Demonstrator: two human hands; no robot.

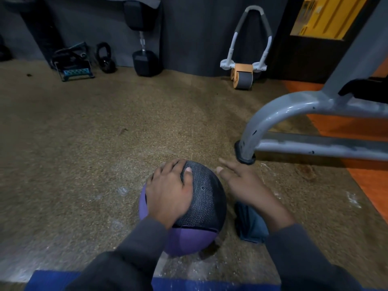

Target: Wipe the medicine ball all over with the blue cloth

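A: What's nearest?

B: A blue mat (52, 280) edge at the bottom, then the purple-and-black medicine ball (201, 198) on the speckled rubber floor (84, 133). The left hand (168, 192) lies spread over its top, fingers curved to the ball, thumb on the black textured panel.

A: And the other hand?

B: The right hand (245, 185) hangs just beside the ball with fingers straight and loose, holding nothing. Under its wrist the blue cloth (251, 225) lies crumpled on the floor, close to the ball's right side; I can't tell if they touch.

A: So how far along is the wiping?

B: The cloth is off the ball, in neither hand. I judge that wiping is either not begun or paused; nothing on the ball's surface shows which parts are done. The cloth must be picked up and the ball turned to reach its underside.

A: Farther out?

B: A grey bench frame (294, 110) stands at right, its foot near the right fingertips. Against the dark wall (189, 28) stand an ab roller (243, 74), a hex dumbbell (144, 59) on end, a kettlebell (105, 59), and a small step-like item (73, 68) I can't identify.
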